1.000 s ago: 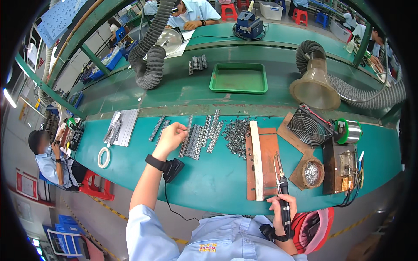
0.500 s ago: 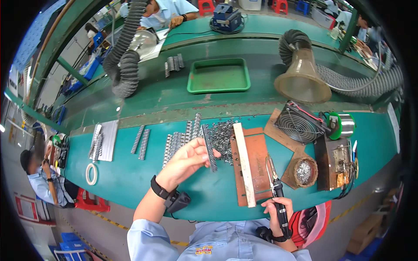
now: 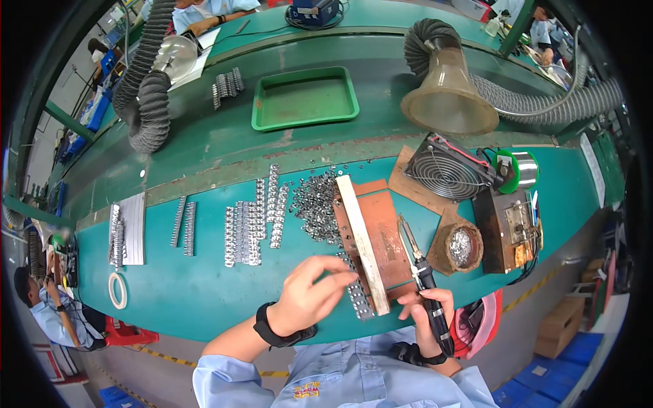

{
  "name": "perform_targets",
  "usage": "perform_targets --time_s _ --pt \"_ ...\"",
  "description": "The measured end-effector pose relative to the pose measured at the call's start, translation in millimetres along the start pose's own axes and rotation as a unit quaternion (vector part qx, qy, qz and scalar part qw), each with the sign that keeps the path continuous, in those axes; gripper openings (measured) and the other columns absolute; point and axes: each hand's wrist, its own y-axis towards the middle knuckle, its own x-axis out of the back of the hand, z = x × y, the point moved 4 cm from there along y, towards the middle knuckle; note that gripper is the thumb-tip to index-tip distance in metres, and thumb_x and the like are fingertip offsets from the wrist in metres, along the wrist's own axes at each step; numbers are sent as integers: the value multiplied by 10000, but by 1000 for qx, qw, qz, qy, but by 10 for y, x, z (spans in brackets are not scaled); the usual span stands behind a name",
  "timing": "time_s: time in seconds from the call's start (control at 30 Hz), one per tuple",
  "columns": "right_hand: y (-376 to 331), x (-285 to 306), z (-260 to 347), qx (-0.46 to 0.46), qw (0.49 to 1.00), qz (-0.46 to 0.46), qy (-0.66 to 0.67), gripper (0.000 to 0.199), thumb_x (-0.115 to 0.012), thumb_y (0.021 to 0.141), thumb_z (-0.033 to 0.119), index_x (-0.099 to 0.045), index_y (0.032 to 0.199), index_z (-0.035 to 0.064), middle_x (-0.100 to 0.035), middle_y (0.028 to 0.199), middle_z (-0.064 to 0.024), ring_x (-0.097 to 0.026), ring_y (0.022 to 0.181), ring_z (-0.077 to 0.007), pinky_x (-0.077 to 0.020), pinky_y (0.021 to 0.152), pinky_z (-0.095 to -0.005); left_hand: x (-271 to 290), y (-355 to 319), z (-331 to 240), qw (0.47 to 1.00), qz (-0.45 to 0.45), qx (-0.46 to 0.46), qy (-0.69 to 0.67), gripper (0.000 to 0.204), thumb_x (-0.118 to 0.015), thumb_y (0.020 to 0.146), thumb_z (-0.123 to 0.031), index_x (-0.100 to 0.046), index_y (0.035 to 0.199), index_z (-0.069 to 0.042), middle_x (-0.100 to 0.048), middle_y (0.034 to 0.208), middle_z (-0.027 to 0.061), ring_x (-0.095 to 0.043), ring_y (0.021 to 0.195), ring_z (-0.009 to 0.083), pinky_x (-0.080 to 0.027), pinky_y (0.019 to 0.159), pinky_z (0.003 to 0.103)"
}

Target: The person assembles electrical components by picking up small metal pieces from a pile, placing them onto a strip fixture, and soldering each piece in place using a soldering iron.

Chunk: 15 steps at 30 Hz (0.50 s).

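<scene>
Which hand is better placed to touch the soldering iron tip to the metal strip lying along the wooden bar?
Right. The right hand holds the soldering iron, tip over the brown board. The left hand has its fingers on the metal strip.

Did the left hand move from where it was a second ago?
Yes. The left hand came back from the rows of metal strips toward the person, and now sets a strip against the wooden bar.
</scene>
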Motion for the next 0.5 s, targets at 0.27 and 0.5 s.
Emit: perform_targets --time_s 0.27,0.5 --pt "139 -401 118 26 994 109 3 482 -600 748 -87 -308 1101 65 -437 1187 -246 -592 862 -210 -490 745 -319 -62 -7 -83 999 -9 -22 34 247 -619 595 97 -615 810 -23 -574 862 87 -591 748 223 -488 612 277" --pt "135 -383 57 51 995 81 -28 456 -565 751 -126 -318 1085 63 -476 1132 -231 -575 830 -170 -491 722 -290 -142 -94 67 977 -53 119 -171 261 -574 740 78 -511 972 -25 -508 944 89 -575 791 181 -488 701 275"
